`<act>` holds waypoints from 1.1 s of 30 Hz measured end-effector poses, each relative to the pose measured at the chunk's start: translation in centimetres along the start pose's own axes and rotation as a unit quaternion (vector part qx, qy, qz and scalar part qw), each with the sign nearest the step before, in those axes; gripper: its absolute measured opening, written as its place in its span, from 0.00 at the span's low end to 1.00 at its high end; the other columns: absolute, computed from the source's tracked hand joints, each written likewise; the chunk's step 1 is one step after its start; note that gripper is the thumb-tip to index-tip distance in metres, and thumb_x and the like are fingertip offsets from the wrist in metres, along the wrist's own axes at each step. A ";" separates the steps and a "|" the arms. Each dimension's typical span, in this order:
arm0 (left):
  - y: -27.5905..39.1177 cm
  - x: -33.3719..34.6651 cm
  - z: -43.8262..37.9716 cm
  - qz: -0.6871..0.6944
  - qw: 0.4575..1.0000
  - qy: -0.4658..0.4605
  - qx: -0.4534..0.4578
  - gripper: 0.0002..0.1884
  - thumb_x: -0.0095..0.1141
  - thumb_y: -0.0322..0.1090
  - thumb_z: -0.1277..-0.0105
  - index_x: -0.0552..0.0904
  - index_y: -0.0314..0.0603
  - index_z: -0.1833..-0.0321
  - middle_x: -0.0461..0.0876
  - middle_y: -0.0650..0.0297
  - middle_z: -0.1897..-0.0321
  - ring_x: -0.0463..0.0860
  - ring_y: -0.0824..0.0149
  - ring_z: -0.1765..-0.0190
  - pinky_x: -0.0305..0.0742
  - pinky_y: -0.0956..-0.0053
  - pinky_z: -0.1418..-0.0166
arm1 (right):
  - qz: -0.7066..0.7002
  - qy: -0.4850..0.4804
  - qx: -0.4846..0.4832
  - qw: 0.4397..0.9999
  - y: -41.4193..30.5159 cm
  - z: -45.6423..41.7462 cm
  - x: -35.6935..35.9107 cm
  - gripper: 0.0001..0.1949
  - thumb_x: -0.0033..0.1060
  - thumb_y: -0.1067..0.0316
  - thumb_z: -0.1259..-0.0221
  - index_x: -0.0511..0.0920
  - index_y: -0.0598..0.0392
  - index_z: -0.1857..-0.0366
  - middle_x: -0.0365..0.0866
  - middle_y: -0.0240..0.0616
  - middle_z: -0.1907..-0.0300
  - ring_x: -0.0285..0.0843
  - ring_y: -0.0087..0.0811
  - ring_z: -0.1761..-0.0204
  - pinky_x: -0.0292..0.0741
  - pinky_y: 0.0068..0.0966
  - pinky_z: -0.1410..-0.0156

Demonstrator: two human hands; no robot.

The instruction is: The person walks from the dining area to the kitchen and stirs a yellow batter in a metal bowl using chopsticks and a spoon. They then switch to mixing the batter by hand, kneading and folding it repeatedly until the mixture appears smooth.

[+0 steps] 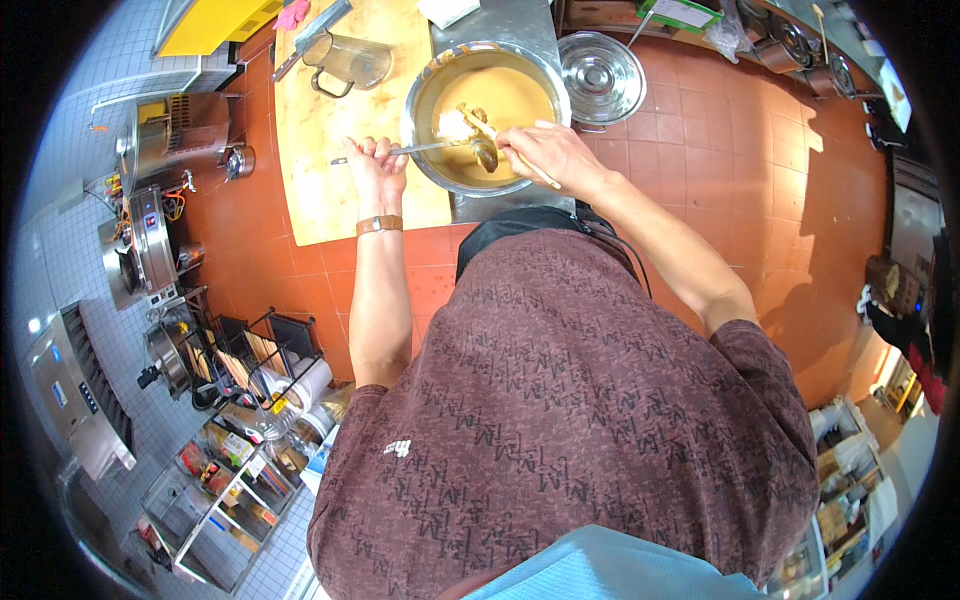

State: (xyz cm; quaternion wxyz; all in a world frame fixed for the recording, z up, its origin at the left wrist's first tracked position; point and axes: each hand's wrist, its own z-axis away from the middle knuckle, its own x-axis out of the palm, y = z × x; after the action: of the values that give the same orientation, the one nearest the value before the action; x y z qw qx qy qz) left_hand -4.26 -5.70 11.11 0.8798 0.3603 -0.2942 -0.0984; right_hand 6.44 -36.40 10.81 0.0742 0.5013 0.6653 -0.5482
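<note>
A large round metal pot (486, 118) holds a smooth tan-brown liquid (504, 86) and stands on the metal worktop, overlapping the wooden board's edge. My left hand (376, 169) grips the metal handle of a ladle (487, 154), whose bowl, coated with thick brown paste, is over the pot. My right hand (551, 157) holds a pale wooden stick or utensil (536, 171); its far end touches or lies very near the paste at the ladle. Whether the ladle's bowl touches the liquid I cannot tell.
On the wooden board (322, 176) are a clear jug (356, 64) and a knife (311, 34). A round metal lid (600, 77) is right of the pot. A wire rack (259, 341) and shelves with packages (225, 495) stand at the lower left. Pots line the upper right.
</note>
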 end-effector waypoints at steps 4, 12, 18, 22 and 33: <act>0.1 0.0 -0.4 0.003 1.000 0.007 -0.012 0.34 0.30 0.70 0.14 0.62 0.55 0.76 0.51 0.72 0.85 0.48 0.71 0.81 0.44 0.74 0.78 | -0.048 -0.050 -0.038 0.997 0.2 -0.2 0.4 0.08 0.59 0.64 0.26 0.76 0.51 0.50 0.84 0.43 0.67 0.86 0.50 0.61 0.80 0.44 0.54; -0.2 -1.3 -1.2 0.079 0.995 0.014 0.051 0.35 0.30 0.73 0.16 0.61 0.55 0.76 0.54 0.71 0.86 0.50 0.69 0.82 0.48 0.74 0.80 | -0.194 -0.053 0.160 0.966 1.1 1.3 0.1 0.09 0.51 0.61 0.20 0.75 0.50 0.46 0.85 0.49 0.63 0.86 0.52 0.60 0.80 0.45 0.54; -2.3 -0.3 -1.6 0.127 0.985 0.080 0.088 0.33 0.32 0.71 0.15 0.61 0.56 0.74 0.57 0.70 0.85 0.52 0.69 0.81 0.52 0.72 0.78 | -0.192 -0.036 0.163 0.967 0.0 1.9 3.4 0.09 0.54 0.58 0.19 0.77 0.49 0.47 0.87 0.47 0.61 0.88 0.53 0.57 0.82 0.45 0.53; -2.0 -0.7 0.1 0.086 0.988 0.012 0.127 0.31 0.34 0.66 0.13 0.62 0.56 0.73 0.58 0.71 0.83 0.55 0.68 0.79 0.64 0.69 0.67 | -0.143 0.004 0.196 0.970 1.2 2.5 3.1 0.10 0.53 0.56 0.18 0.79 0.49 0.47 0.90 0.47 0.58 0.90 0.53 0.57 0.83 0.48 0.54; -0.7 3.9 5.9 -0.136 0.957 -0.030 0.254 0.39 0.45 0.69 0.18 0.76 0.37 0.75 0.84 0.55 0.67 0.89 0.53 0.53 0.84 0.52 0.36 | 0.047 -0.105 0.223 0.968 5.0 -3.0 1.9 0.15 0.54 0.54 0.22 0.87 0.51 0.56 0.91 0.47 0.62 0.91 0.49 0.57 0.84 0.47 0.49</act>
State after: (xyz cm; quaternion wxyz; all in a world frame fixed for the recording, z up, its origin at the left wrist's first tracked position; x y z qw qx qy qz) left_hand -4.51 -11.10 15.71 0.7279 0.6058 -0.2841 -0.1502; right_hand 10.58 -33.42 7.45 0.0560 0.4755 0.4903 -0.7283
